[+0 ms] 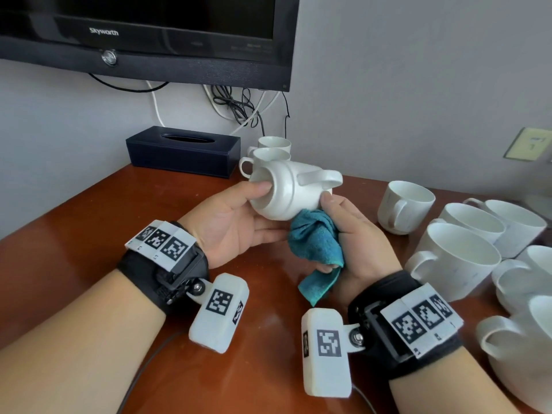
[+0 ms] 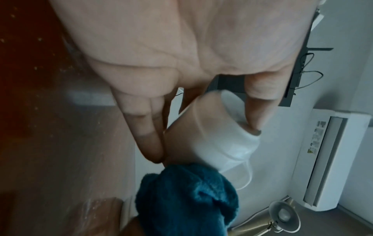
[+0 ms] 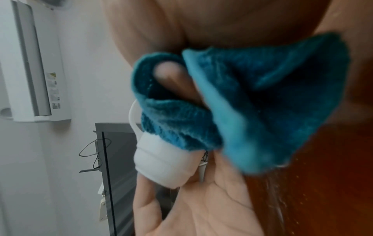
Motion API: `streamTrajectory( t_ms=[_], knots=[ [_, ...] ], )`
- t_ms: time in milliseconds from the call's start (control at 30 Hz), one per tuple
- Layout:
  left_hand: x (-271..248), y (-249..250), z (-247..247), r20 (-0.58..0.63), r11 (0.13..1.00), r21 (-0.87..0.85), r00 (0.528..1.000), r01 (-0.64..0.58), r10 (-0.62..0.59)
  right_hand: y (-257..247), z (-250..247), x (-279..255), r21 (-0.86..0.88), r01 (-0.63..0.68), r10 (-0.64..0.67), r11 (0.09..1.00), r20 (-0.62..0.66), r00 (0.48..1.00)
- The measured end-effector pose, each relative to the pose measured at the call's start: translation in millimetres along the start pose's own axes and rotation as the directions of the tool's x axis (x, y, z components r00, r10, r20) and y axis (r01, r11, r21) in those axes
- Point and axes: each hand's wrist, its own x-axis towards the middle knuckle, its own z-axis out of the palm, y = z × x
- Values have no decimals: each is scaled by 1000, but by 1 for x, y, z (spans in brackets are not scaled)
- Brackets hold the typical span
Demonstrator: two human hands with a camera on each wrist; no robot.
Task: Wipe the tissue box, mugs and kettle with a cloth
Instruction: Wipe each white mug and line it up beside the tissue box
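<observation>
My left hand holds a white mug tipped on its side above the table, thumb inside the rim and fingers under the body, handle pointing right. My right hand grips a bunched teal cloth and presses it against the mug's base end. The left wrist view shows the mug between thumb and fingers with the cloth below it. The right wrist view shows the cloth wrapped round my fingers against the mug. A dark tissue box sits by the wall. No kettle is visible.
Two more white mugs stand behind the held one. Several white mugs crowd the table's right side. The brown wooden table is bare at left. A TV hangs on the wall with cables dangling below.
</observation>
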Motion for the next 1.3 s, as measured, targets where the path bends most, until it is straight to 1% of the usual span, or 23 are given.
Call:
streamTrajectory(
  t_ms=[100, 200, 333, 400, 467, 567, 700, 833, 1033, 1300],
  knots=[
    [2, 2, -4, -92, 992, 128, 996, -6, 18, -3, 1, 2, -2, 102, -102, 995, -81, 991],
    [2, 2, -4, -201, 965, 263, 977, -13, 68, -2, -1, 4, -12, 153, -153, 988, -119, 981],
    [3, 2, -3, -256, 924, 380, 954, -50, 157, 6, -7, 12, -155, 193, -221, 969, -187, 957],
    [2, 4, -3, -250, 907, 414, 948, -80, 198, 9, -7, 15, -201, 212, -252, 956, -198, 947],
    [1, 6, -3, -226, 914, 391, 952, -107, 208, 11, -8, 16, -216, 217, -260, 952, -198, 945],
    [-1, 6, 0, -164, 919, 378, 968, -116, 190, 10, -6, 15, -225, 225, -271, 948, -199, 942],
    [-4, 4, 6, -101, 888, 450, 982, -96, 157, 10, -5, 15, -251, 231, -285, 940, -207, 936],
    [-4, 3, 9, -100, 879, 470, 984, -82, 145, 13, -8, 18, -311, 223, -294, 924, -203, 934],
    [-4, 2, 12, -72, 840, 542, 995, -16, 66, 15, -8, 18, -318, 200, -266, 927, -179, 947],
    [-2, -1, 11, -66, 826, 563, 998, 15, 26, 16, -8, 20, -354, 184, -263, 917, -190, 946]
  ],
)
